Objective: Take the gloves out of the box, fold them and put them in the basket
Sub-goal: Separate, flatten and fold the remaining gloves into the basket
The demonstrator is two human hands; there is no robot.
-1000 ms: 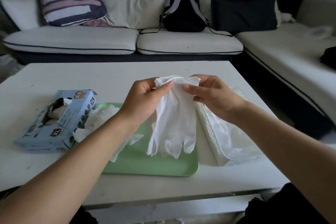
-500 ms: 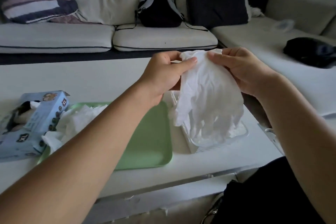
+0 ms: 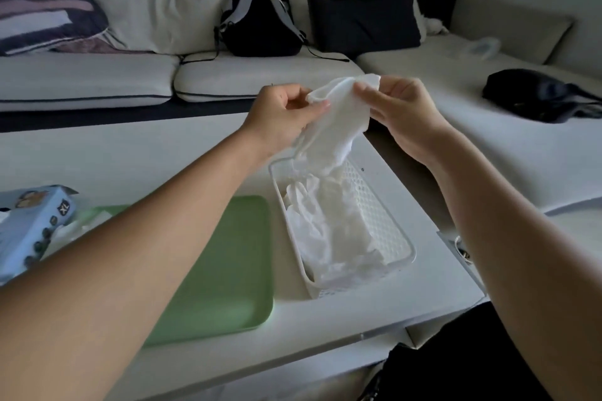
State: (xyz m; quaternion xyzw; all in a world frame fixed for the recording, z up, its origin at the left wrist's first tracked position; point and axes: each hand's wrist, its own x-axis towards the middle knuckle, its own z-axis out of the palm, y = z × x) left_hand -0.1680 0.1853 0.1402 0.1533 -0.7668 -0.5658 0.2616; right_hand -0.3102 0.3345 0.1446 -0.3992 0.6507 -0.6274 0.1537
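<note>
- Fingers (image 3: 321,105) of the left hand (image 3: 280,117) pinch one side of the cuff of a white glove (image 3: 335,120); fingers of the right hand (image 3: 402,114) pinch the other side. Both hands are closed on the glove and hold nothing else.
- Glove position: suspended by the cuff above the far end of the white mesh basket (image 3: 378,215), with its lower part hanging down into the basket. Whether it touches the gloves in the basket (image 3: 325,238) cannot be told.
- Handling: the glove appears thin, limp and very light. It drapes and creases freely, so it will probably not keep a fold unless pressed flat. The material may cling to skin or to itself.
- Recommended hold: grip at the cuff edge, one hand at each side, to keep the opening spread and the finger section hanging straight.
- Supply: the blue glove box (image 3: 32,225) lies on the tabletop (image 3: 130,153) at the left, beside a green tray (image 3: 234,257) with loose white gloves (image 3: 70,231) at its far-left corner.
</note>
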